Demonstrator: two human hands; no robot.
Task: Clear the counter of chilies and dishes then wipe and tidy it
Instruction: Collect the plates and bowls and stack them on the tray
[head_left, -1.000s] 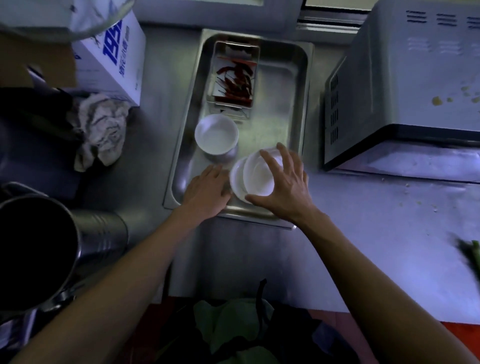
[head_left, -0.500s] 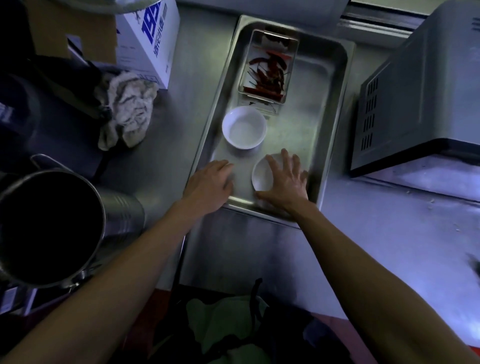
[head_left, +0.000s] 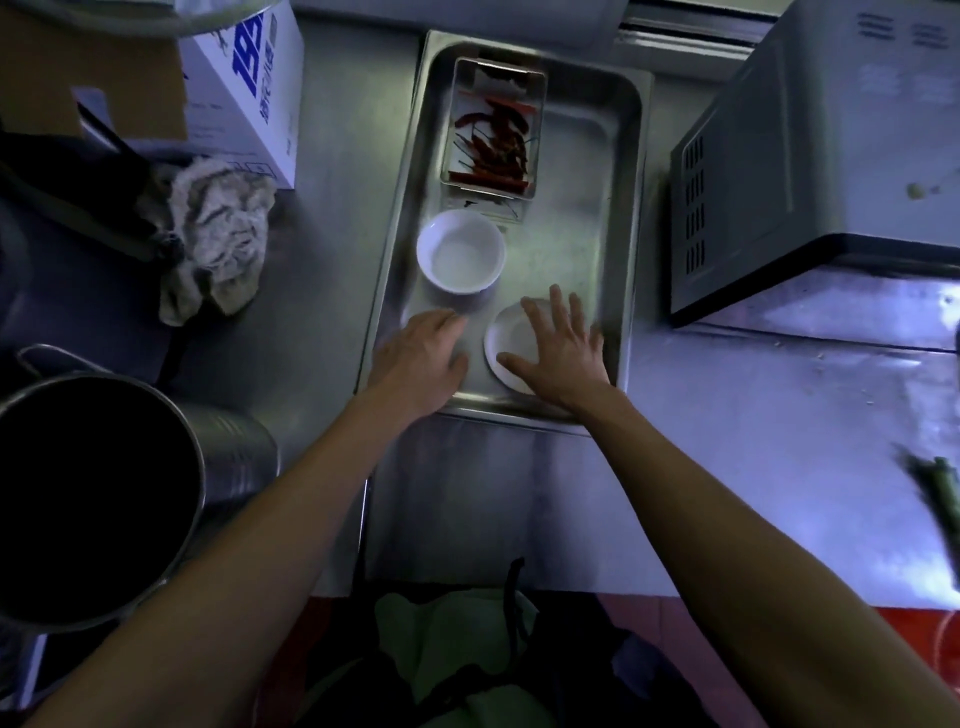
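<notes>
A deep steel tray (head_left: 621, 171) lies on the counter. At its far end a small metal container (head_left: 496, 93) holds red chilies (head_left: 493, 140). A white bowl (head_left: 460, 251) stands in the tray's middle. A white saucer (head_left: 506, 338) lies flat at the tray's near right. My right hand (head_left: 558, 353) rests over the saucer with fingers spread, not gripping it. My left hand (head_left: 418, 358) lies flat on the tray's near left edge, holding nothing.
A crumpled cloth (head_left: 218, 234) lies left of the tray beside a white carton (head_left: 244, 88). A large steel pot (head_left: 98, 499) stands at the near left. A microwave (head_left: 810, 156) sits on the right. Something green (head_left: 940, 488) lies at the counter's right edge.
My right hand has lowered the tilted white saucer flat into the tray and opened its fingers over it. My left hand stayed on the tray's near edge.
</notes>
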